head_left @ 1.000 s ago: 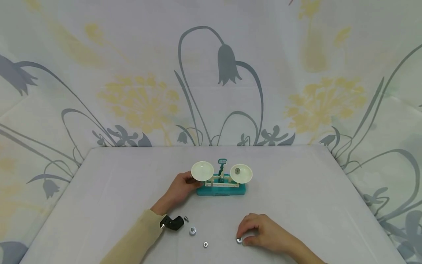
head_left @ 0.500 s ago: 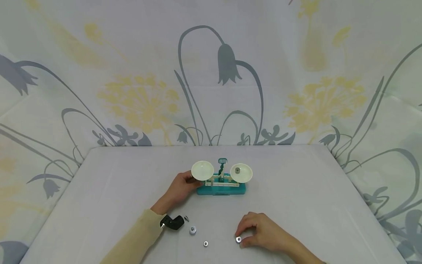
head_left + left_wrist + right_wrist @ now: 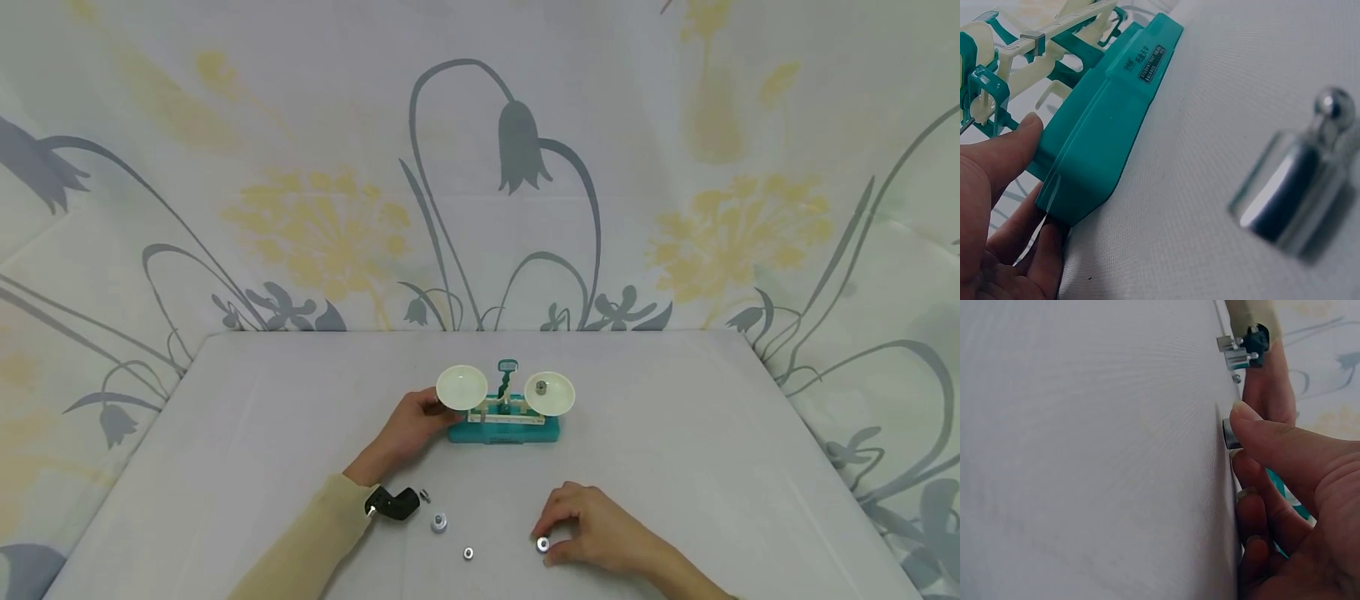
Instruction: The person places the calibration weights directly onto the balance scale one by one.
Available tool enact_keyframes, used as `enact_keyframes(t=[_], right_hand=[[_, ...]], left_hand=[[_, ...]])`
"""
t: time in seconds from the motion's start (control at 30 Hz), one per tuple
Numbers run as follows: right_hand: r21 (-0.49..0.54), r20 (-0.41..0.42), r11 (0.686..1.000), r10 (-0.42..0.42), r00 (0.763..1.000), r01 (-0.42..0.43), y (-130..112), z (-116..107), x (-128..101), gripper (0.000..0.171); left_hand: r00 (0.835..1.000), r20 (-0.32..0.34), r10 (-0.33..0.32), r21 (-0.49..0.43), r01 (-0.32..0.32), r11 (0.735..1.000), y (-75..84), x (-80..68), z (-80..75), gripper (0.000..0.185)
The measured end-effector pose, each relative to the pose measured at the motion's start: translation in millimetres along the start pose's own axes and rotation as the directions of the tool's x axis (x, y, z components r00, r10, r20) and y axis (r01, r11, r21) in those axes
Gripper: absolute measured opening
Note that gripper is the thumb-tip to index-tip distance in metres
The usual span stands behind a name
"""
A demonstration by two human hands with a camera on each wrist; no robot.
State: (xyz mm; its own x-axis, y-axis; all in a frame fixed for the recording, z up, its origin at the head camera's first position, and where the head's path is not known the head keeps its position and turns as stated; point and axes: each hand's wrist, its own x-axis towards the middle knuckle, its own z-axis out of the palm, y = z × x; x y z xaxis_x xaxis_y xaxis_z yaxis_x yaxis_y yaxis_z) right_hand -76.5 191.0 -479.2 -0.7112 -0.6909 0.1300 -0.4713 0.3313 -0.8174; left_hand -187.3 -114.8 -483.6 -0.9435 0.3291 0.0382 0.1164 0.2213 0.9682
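A small balance scale (image 3: 504, 427) with a teal base and two cream pans stands mid-table. Its right pan (image 3: 558, 400) carries one small metal weight (image 3: 541, 387); the left pan (image 3: 461, 387) is bare. My left hand (image 3: 433, 410) grips the left end of the base (image 3: 1110, 125), thumb (image 3: 997, 156) on top and fingers below. Near the table's front edge my right hand (image 3: 542, 538) pinches a small disc-shaped metal weight (image 3: 542, 545) that lies on the cloth. In the right wrist view that same weight (image 3: 1230, 433) sits against my thumb (image 3: 1272, 437).
Three more metal weights lie between my hands: a knobbed one (image 3: 438, 523), a flat ring-like one (image 3: 468, 552) and a tiny one (image 3: 424, 496). The knobbed weight (image 3: 1297, 187) looms blurred in the left wrist view. Flowered fabric hangs behind the grey-clothed table (image 3: 675, 433).
My right hand's fingers have shifted slightly left and settled round the disc weight, which shows more now. The left hand and the scale have stayed still.
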Motion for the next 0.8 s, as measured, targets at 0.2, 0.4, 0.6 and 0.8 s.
enact_keyframes(t=[0.2,0.4,0.6,0.8], right_hand=[[0.004,0.003,1.0,0.019,1.0,-0.019,-0.4,-1.0,-1.3,0.017],[0.04,0.022,0.999,0.024,0.999,-0.025,-1.3,-1.1,-0.5,0.016],[0.079,0.023,0.996,0.028,0.999,-0.029,-1.9,-1.7,-1.6,0.015],[0.107,0.016,0.993,0.041,0.999,-0.043,-4.6,-4.7,-3.0,0.015]], left_hand=[[1.0,0.004,0.002,-0.001,-0.002,1.0,-2.8,1.0,-0.3,0.036],[1.0,-0.016,0.004,0.024,-0.004,1.0,-1.6,-0.3,-1.3,0.034],[1.0,-0.003,0.018,0.028,-0.018,0.999,-1.6,-0.7,-1.6,0.033],[1.0,0.008,0.011,0.016,-0.011,1.0,-2.5,-0.1,-0.9,0.034]])
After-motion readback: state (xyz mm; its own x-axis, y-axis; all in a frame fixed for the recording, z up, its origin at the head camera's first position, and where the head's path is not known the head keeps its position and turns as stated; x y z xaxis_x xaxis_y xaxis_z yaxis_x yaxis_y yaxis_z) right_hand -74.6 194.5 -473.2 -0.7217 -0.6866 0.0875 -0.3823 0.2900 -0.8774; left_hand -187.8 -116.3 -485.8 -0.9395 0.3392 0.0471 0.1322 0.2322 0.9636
